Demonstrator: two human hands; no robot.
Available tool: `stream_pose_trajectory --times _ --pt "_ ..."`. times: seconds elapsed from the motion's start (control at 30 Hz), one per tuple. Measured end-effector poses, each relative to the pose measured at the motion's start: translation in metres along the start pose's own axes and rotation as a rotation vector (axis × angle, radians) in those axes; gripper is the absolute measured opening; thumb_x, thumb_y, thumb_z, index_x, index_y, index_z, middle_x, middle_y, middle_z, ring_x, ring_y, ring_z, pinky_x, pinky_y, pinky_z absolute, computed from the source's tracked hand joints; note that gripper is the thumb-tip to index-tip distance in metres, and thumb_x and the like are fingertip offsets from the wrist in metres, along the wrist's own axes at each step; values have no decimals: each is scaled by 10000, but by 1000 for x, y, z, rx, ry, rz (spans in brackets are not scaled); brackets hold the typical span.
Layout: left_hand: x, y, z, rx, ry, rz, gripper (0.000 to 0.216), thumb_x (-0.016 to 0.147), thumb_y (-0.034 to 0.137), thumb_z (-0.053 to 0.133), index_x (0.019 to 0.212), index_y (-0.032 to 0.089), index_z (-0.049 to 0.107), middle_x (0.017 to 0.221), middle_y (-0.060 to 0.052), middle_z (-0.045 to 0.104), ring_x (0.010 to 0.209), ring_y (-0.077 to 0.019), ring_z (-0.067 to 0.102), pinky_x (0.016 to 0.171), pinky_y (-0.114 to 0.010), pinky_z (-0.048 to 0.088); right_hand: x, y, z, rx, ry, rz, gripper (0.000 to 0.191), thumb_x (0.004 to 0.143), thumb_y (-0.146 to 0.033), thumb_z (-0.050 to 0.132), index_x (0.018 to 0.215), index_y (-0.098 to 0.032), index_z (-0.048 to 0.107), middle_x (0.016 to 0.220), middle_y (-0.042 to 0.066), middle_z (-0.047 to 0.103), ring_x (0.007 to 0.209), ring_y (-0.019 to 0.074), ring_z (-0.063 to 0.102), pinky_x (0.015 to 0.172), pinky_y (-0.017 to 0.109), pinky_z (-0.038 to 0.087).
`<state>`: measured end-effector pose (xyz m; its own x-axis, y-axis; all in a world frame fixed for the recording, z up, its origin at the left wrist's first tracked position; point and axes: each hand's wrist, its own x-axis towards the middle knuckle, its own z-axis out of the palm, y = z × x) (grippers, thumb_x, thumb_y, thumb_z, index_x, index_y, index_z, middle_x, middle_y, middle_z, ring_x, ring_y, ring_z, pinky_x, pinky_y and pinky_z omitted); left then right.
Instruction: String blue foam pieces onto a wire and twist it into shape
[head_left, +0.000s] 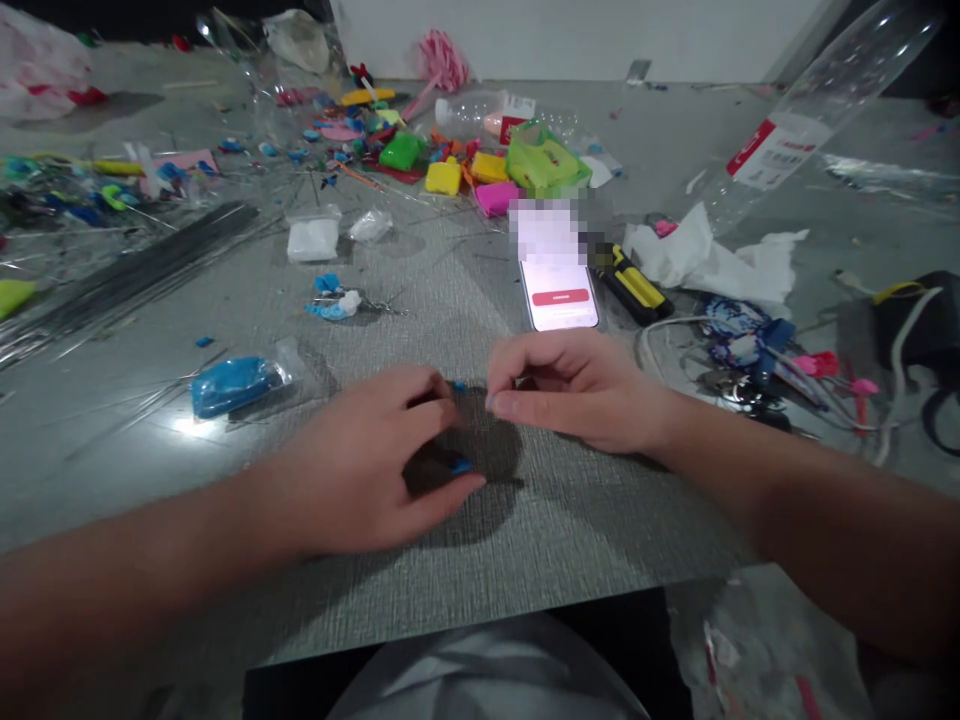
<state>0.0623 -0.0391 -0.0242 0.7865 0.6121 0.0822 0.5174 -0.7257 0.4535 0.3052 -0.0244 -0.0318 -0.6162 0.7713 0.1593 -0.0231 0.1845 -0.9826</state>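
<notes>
Listing what lies under and around your hands:

- Left hand (375,465): palm down, fingers curled, thumb tip pressed onto a clay bit (460,466) on the worktop (570,520).
- Right hand (581,392): fingers curled under, tips close to your left hand's. It cannot be told whether they pinch anything.
- Speck (457,386): a second blue crumb, between the two sets of fingertips.
- Clay bit: blue, tiny, irregular. It is likely soft, very light and a little tacky, so expect it to squash and take fingerprints under a firm grip. Take it lightly by its edges, thumb against forefinger.
- Worktop: grey, matt, with a woven-look grain.
- Bag (232,386): clear plastic with a blue lump inside, to the left of your left hand and apart from it.
- Phone (561,292): flat, screen lit, just beyond your right hand.
- Tool (634,285): hard yellow-and-black handle, beside the phone.
- Tissue (712,262): white, crumpled, right of the tool.
- Wires (142,270): thin, straight and dark, bundled at the far left.
- Yellow block (443,177), green block (401,150), pink block (495,197): soft-cornered lumps, well beyond the phone.
- Bottle (810,110): clear plastic with a red-and-white label, tilted at the upper right.
</notes>
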Motion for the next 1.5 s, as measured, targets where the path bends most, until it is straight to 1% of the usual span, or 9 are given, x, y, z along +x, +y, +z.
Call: stream_pose_trajectory --times 0.1,0.27,0.4,0.5,0.77,1.03,1.17,1.33,1.5 --pt "-1 -4 2 20 -77 51 300 920 426 616 1074 177 682 1026 -115 632 910 -257 607 779 -392 492 0 -1 -1 -113 -87 -51 74 928 -197 673 863 -162 671 798 -8 635 742 99 572 682 243 467" --pt "1 -7 1 -4 -102 104 186 943 305 575 1038 195 690 992 -88 628 857 -215 596 737 -350 468 1 -5 -3 -192 -183 -95 65 928 -219 678 897 -164 695 807 6 674 740 110 608 697 258 491" --pt "3 -4 -3 -101 -78 37 111 921 283 591 958 205 660 976 -62 664 857 -194 629 744 -322 473 -1 -6 -3 -149 -178 -51 80 927 -244 675 894 -173 690 751 -11 634 675 100 562 627 243 464" --pt "4 0 -5 -195 -49 -49 73 900 273 615 923 210 642 868 -15 686 745 -158 629 675 -292 462 -3 -6 -4 -124 -176 -53 100 929 -266 673 891 -173 680 748 -14 619 667 97 549 616 240 453" --pt "5 3 -4 -359 -8 -166 63 869 232 629 916 197 653 747 28 625 641 -115 562 591 -252 428 -2 -9 4 -246 -188 -104 154 951 -234 621 811 -168 630 708 -17 588 658 98 542 639 241 439" --pt "7 2 -6 -542 -21 -159 42 885 210 659 920 194 677 760 33 640 648 -97 566 596 -211 450 -4 -6 12 -272 -233 -87 156 948 -218 623 801 -166 621 709 -15 580 656 102 537 636 248 430" --pt "6 -3 -3 -738 -60 -183 114 896 236 689 1005 202 691 880 5 692 736 -116 616 664 -219 503 -5 -8 9 -238 -215 -27 172 975 -249 592 830 -169 640 719 -13 592 664 105 529 646 253 431" --pt "5 -9 3 -978 -52 -328 160 906 298 724 1036 205 715 920 -11 716 769 -105 621 671 -192 504 -5 -5 8 -168 -169 -18 173 974 -257 614 859 -137 662 729 -18 580 662 84 495 619 220 403" --pt "5 -10 2 -1010 -53 -325 136 885 300 755 986 211 732 925 -12 717 797 -107 624 706 -193 519 -5 -5 9 -176 -172 -63 165 964 -248 626 840 -141 649 705 -24 576 643 79 492 612 217 394"
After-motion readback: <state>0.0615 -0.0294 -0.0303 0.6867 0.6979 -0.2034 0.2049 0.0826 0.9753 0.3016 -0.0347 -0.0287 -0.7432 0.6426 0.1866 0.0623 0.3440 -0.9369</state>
